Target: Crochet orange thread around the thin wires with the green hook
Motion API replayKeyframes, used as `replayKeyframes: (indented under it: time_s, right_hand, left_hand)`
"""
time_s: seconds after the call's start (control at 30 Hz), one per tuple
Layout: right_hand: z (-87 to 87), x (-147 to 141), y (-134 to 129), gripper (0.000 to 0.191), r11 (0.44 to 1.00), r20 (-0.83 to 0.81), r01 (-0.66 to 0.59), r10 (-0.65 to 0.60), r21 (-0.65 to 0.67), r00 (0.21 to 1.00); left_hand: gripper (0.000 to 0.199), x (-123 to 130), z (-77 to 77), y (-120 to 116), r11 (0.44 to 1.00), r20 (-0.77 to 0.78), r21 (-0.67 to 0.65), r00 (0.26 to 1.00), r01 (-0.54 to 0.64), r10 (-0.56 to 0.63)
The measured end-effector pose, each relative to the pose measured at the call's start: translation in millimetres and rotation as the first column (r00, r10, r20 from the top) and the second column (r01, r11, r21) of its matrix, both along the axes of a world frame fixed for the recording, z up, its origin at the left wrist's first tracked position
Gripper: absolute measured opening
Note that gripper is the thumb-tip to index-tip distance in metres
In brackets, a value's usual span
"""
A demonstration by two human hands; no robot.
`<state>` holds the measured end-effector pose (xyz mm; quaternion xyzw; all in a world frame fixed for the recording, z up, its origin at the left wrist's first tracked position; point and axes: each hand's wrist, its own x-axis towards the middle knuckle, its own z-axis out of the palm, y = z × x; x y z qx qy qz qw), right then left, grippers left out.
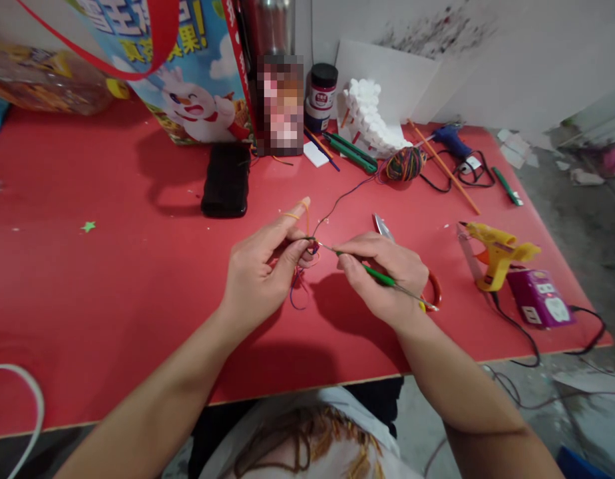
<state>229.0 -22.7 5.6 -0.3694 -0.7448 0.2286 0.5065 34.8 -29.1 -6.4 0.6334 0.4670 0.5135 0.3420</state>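
Nearest us, at the bottom centre, a pale shirt [312, 447] with a golden-brown pattern, and above it, dead centre, here's the action: a small yarn piece [315, 246], dark and multicoloured, pinched between the thumb and fingers of the left hand [260, 266]. That hand's index finger points up, an orange strand looped around it. In from the right comes the right hand [387, 276], thumb and fingers closed on a green-handled crochet hook [380, 274], its tip right at the piece; whether it's through a loop is too small to tell! Loose yarn ends [298, 296] dangle just below.

Follow the dark strand up and right, and there's the yarn ball [406, 165] at upper right of centre. Scissors [384, 227] lie partly hidden under the right hand, blades peeking out above. Beyond the left hand, a black phone [226, 179] rests on the red table [112, 299]. Up top, a green cutter [355, 153] lies in front of a dark-lidded jar [321, 96]. Over on the right, a yellow glue gun [502, 253] sits beside a purple box [540, 299]; upper left, a bright printed bag [202, 76] stands tall.
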Motion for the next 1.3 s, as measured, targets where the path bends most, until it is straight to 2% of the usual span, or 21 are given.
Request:
replayKeyframes:
  time_s: [0.17, 0.3, 0.4, 0.53, 0.63, 0.73, 0.87, 0.97, 1.13, 1.3]
  right_hand:
    - [-4.9, 4, 1, 0.014, 0.986, -0.152, -0.078, 0.055, -0.149, 0.987]
    - [-9.3, 6, 3, 0.010, 0.944, -0.286, -0.131, 0.042, -0.302, 0.957]
    - [-13.3, 6, 7, 0.008, 0.881, -0.435, -0.240, 0.044, -0.408, 0.899]
    - [-18.2, 4, 11, 0.009, 0.772, -0.584, -0.433, 0.100, -0.466, 0.806]
    - [-20.4, 2, 12, 0.010, 0.728, -0.616, -0.481, 0.104, -0.488, 0.781]
    - [-21.6, 1, 12, 0.011, 0.723, -0.613, -0.475, 0.091, -0.501, 0.785]
    - [-22.6, 1, 13, 0.010, 0.749, -0.590, -0.450, 0.099, -0.486, 0.801]
    - [-23.3, 1, 14, 0.010, 0.760, -0.568, -0.437, 0.110, -0.481, 0.816]
    - [-23.9, 2, 13, 0.010, 0.763, -0.562, -0.428, 0.103, -0.485, 0.821]
    - [-24.0, 2, 14, 0.010, 0.754, -0.564, -0.423, 0.085, -0.503, 0.821]
  left_hand:
    - [0.045, -1, 5.9, 0, 1.000, -0.047, -0.002, 0.999, -0.008, 0.008]
    - [0.042, -1, 8.3, 1, 0.999, 0.028, -0.037, 0.999, 0.040, -0.039]
    - [0.044, 0, 9.9, 0, 0.995, 0.124, -0.092, 0.992, 0.044, -0.032]
    - [0.043, 4, 12.2, -3, 0.969, 0.228, -0.231, 0.973, 0.088, -0.034]
    - [0.042, 7, 12.1, -3, 0.934, 0.291, -0.325, 0.955, 0.150, -0.052]
    - [0.043, 7, 10.0, 0, 0.906, 0.398, -0.373, 0.916, 0.202, -0.040]
    - [0.044, 1, 9.3, 6, 0.868, 0.573, -0.399, 0.819, 0.297, -0.017]
    - [0.043, -4, 11.8, 7, 0.834, 0.634, -0.405, 0.772, 0.376, -0.040]
    - [0.048, -4, 14.0, 7, 0.820, 0.629, -0.417, 0.776, 0.391, -0.050]
    - [0.050, -1, 10.9, 7, 0.847, 0.589, -0.426, 0.808, 0.318, -0.007]
